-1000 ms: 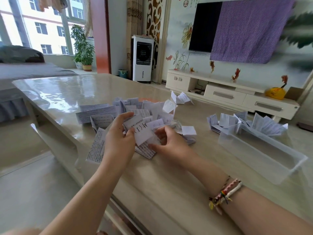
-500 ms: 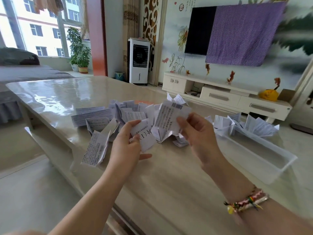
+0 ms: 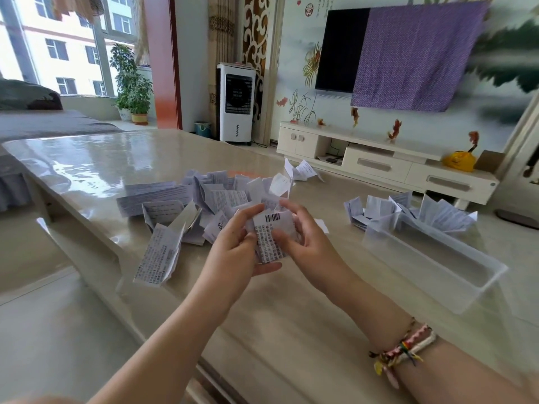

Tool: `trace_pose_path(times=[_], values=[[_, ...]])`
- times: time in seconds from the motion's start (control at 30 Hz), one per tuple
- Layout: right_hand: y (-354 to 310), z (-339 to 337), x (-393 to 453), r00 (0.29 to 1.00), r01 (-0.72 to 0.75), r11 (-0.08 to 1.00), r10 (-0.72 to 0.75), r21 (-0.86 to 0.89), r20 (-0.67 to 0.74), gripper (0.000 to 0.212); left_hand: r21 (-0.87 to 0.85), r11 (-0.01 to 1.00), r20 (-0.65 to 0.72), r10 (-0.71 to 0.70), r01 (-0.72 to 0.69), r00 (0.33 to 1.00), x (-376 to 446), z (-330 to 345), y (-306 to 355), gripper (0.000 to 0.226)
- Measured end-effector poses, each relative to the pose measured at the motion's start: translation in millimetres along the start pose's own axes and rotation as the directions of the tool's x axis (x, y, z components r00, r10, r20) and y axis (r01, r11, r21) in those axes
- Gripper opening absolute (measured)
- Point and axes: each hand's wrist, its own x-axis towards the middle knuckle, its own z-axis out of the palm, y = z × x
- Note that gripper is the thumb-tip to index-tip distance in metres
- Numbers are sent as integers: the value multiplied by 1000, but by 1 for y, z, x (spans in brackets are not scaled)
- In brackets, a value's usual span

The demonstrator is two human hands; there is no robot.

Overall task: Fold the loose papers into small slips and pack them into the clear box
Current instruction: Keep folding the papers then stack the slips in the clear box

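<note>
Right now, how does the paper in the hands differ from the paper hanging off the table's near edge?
The held paper is gripped by both hands, left hand and right hand; the overhanging paper lies untouched. The held paper shows a barcode; the overhanging paper shows only text. Both are white and printed.

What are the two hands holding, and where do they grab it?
Both hold one printed paper with a barcode. The left hand grips its left edge, and the right hand pinches its right edge, thumb on the front.

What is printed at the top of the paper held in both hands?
A black barcode on the white paper, clearest in the head view.
</note>
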Motion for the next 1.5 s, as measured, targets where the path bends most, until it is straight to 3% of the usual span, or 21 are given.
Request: trace_pose_path(times=[0.2, 0.37, 0.43, 0.47, 0.53, 0.6, 0.87, 0.97, 1.07, 1.13, 1.2, 1.37, 1.5], values=[[-3, 3, 1, 999, -13, 999, 15, 50, -39, 48, -28, 999, 17, 21, -20, 1000, -2, 6, 0, 48], [-3, 4, 3, 999, -4, 1000, 4, -3, 46, 46, -5, 998, 13, 63, -63, 998, -3, 1, -3, 68], [-6, -2, 5, 998, 56, 992, -58, -111, -11, 43, -21, 998, -49, 65, -67, 997, 0, -6, -2, 68], [-5, -7, 7, 990, 106, 963, -126, -248, -67, 43, -12, 997, -74, 69, -70, 995, 1, -10, -2, 68], [1, -21, 12, 956, 175, 792, -279, -585, -93, 51, 17, 997, -120, 74, -73, 990, 6, -19, -1, 69], [8, -28, 17, 958, 178, 608, -287, -774, -5, 60, 34, 996, -149, 83, -78, 985, 9, -26, 0, 68], [4, -15, 44, 970, 243, 137, -67, -960, 236, 75, 78, 995, -179, 69, -56, 981, 14, -35, -2, 68], [0, -14, 59, 959, 279, 48, -60, -959, 276, 50, 60, 997, -176, 67, -57, 982, 15, -37, -3, 65], [-2, -18, 65, 945, 298, 120, -174, -947, 276, 23, 74, 989, -194, 138, -125, 971, 17, -38, -4, 63], [-6, -21, 64, 932, 266, 301, -321, -916, 166, 4, 123, 971, -197, 225, -204, 954, 18, -38, -4, 63], [-16, -24, 56, 933, 224, 533, -360, -816, 21, 15, 189, 945, -196, 303, -267, 933, 17, -36, -5, 61], [-44, -44, 30, 979, 69, 864, -155, -498, -133, 14, 270, 907, -201, 382, -324, 902, 15, -27, -7, 55], [-52, -53, 9, 997, 9, 976, -27, -220, -77, 17, 339, 870, -133, 422, -359, 897, 13, -15, -10, 38]])
